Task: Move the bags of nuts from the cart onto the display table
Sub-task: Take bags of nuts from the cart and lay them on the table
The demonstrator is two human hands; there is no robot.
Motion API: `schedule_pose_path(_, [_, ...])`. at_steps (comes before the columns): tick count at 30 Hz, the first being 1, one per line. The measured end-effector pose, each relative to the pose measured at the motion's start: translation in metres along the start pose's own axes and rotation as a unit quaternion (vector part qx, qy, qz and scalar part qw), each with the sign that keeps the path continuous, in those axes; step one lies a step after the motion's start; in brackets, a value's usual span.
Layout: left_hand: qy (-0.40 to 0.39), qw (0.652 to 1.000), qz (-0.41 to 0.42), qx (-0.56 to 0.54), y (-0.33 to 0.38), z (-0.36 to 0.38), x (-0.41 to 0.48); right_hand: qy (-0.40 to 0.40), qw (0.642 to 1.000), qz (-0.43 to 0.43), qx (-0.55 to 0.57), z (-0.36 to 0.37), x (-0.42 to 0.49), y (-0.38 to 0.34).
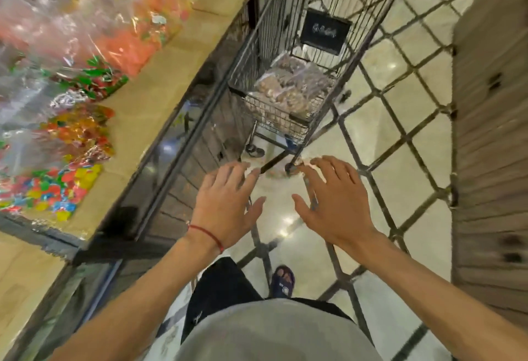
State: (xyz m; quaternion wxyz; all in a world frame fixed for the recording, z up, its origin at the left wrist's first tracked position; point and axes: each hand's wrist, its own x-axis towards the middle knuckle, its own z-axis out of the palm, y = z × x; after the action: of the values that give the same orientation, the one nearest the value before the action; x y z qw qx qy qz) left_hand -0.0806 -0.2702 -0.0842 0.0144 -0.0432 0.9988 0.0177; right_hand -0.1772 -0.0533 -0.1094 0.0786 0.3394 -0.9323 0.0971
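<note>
Here, both hands are stretched forward over the floor (400,120), palms down, and neither holds anything. The left hand (228,200) has its fingers straight and loosely fanned, with a red thread bracelet (208,233) at the wrist. The right hand (331,197) is spread the same way, thumb angled inward toward the other hand. A clear gap lies between the two.

The bags of nuts (288,86) lie in the wire cart (257,46) ahead of the hands: clear bags with brown contents, piled at the near end of the basket. A black sign (324,32) stands deeper in the cart (its writing is too blurred to read). In the picture the fingertips of both hands reach the cart's low frame, below the basket and well short of the bags; whether they touch the frame cannot be told.

The display table (160,75) runs along the left, just beside the cart, its tan top bare along the near edge. Clear bags of bright sweets (71,32) in orange, red, green and yellow lie on it further left. A wooden slatted unit (491,132) stands on the right. Below the hands, one foot in a dark sandal (283,280) rests on the pale tiles with their dark diamond lines.
</note>
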Motion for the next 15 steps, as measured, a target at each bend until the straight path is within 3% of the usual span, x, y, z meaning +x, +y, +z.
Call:
schedule_pose_path(8, [-0.020, 0.998, 0.066, 0.013, 0.045, 0.004, 0.101, 0.017, 0.996, 0.089, -0.006, -0.002, 0.026, 0.080])
schedule_pose_path(15, [-0.031, 0.997, 0.072, -0.024, 0.066, 0.020, 0.236, 0.026, 0.994, 0.099, -0.048, 0.007, 0.103, 0.159])
